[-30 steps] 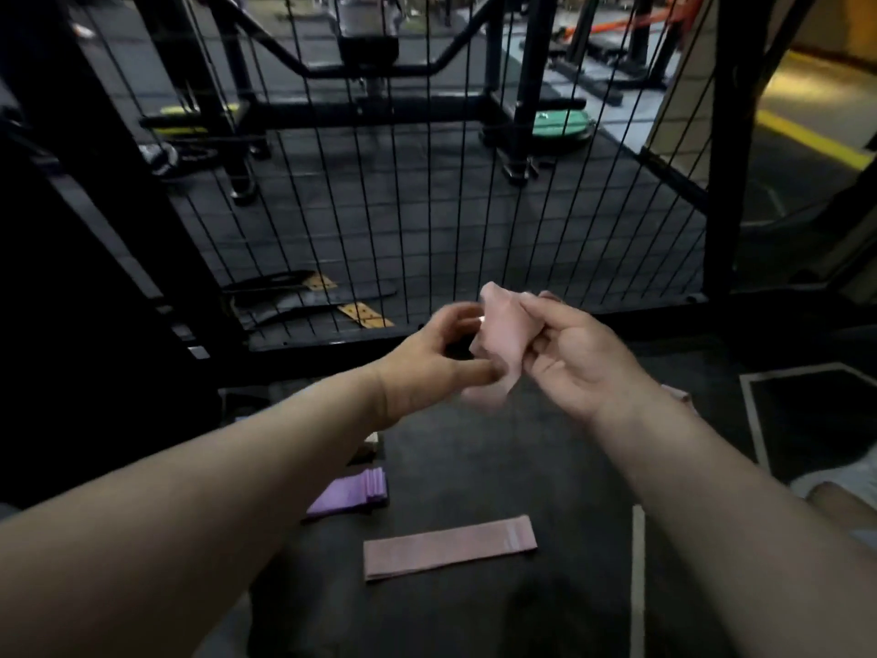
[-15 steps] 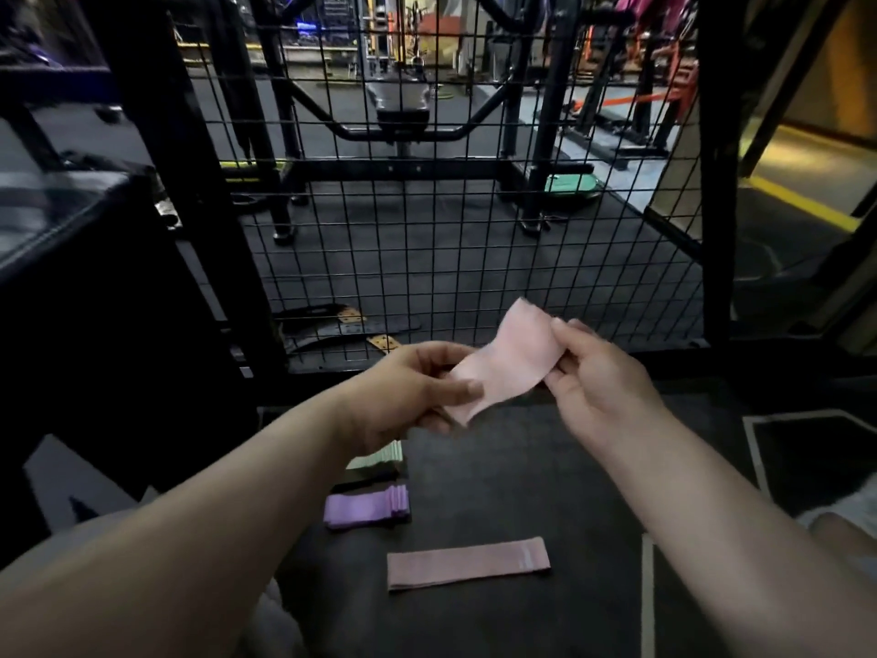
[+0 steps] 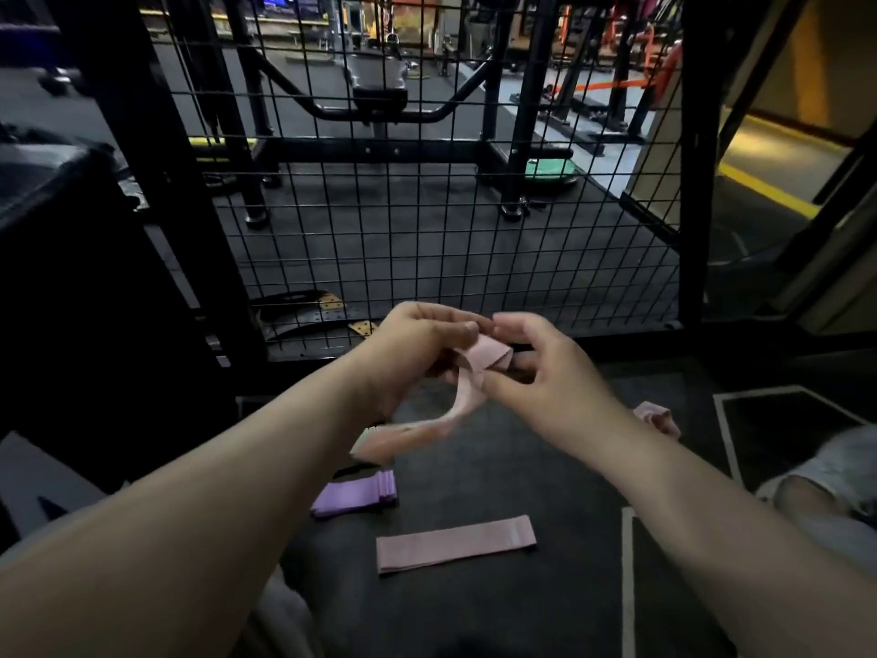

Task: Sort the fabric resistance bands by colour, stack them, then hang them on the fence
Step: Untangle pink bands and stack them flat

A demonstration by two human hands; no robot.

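Both hands meet in front of the black wire fence (image 3: 427,230), each closed on the same pink band (image 3: 480,368). The left hand (image 3: 417,346) has its fingers curled over the band's upper end. The right hand (image 3: 545,377) pinches the folded part between thumb and fingertips, its other fingers loosely bent. From the grip the band's loose length sags toward 7 o'clock, blurred at its lower end. On the dark floor (image 3: 498,467), a second pink band (image 3: 455,543) lies flat at 6 o'clock from the hands. A purple stack (image 3: 356,496) sits at 7 o'clock, near the flat band but apart from it. A crumpled pink piece (image 3: 657,417) shows at 4 o'clock, just behind the right forearm.
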